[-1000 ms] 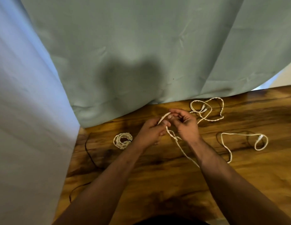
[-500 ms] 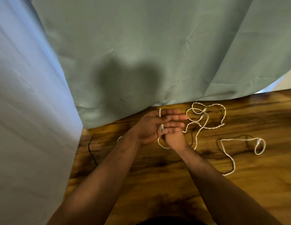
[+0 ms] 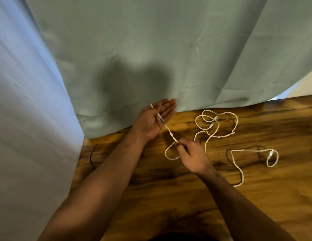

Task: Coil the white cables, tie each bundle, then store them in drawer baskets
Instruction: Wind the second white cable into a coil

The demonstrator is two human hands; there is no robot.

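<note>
1. The left hand (image 3: 152, 119) is at upper centre of the frame, palm up and fingers straight and relaxed. The plug (image 3: 160, 117) of the twisted white cable (image 3: 169, 132) rests in the palm. A white band crosses one finger near the curtain (image 3: 151, 49); it appears to be a turn of the cable.
2. Judgement: the flat hand serves as the former for winding the coil.
3. The right hand (image 3: 192, 158), at centre, pinches the cable between thumb and fingertips, keeping the run from the palm fairly straight.
4. The rest of this cable trails in loose loops (image 3: 223, 136) on the wooden table (image 3: 169, 188), right of centre.
5. A second white cable (image 3: 247, 150) lies uncoiled at far right, well apart from both hands.
6. Coiling is just beginning. No tie or drawer basket is in view.
</note>
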